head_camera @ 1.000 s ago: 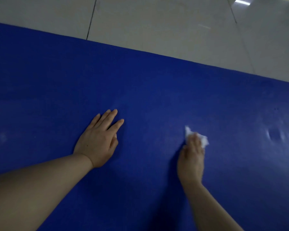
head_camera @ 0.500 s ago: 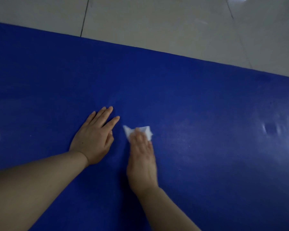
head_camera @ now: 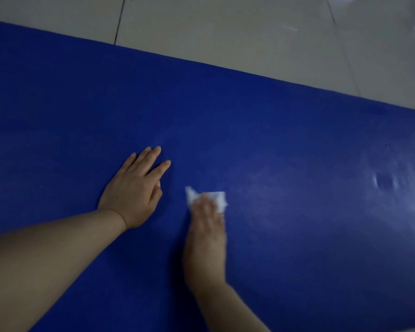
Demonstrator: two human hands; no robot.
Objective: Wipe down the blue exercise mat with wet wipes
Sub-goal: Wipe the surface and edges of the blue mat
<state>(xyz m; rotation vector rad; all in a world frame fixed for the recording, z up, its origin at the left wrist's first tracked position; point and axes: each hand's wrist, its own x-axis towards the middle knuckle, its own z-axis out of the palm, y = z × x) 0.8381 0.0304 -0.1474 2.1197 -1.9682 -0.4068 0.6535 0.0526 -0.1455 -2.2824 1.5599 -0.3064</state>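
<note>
Blue exercise mat [head_camera: 273, 121] lies flat on the tiled floor [head_camera: 225, 32] under both your hands. Your right hand [head_camera: 206, 233], blurred, presses a crumpled wet wipe [head_camera: 217, 198] onto it with its fingers; your left hand [head_camera: 135, 188] rests flat and released just beside. You're mid-wipe; next, sweep toward the dull patch to the right of your right hand.

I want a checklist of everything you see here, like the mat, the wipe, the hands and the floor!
Surface: blue foam exercise mat lies flat, with a dent near its right end.
Job's things: crumpled white wet wipe lies on the mat under the right hand's fingers.
Clutter: nothing seen.
Hands: left hand rests flat on the mat, fingers straight; right hand presses the wipe, blurred.
Cables: nothing seen.
Surroundings: glossy pale tiled floor beyond the mat's far edge.
</note>
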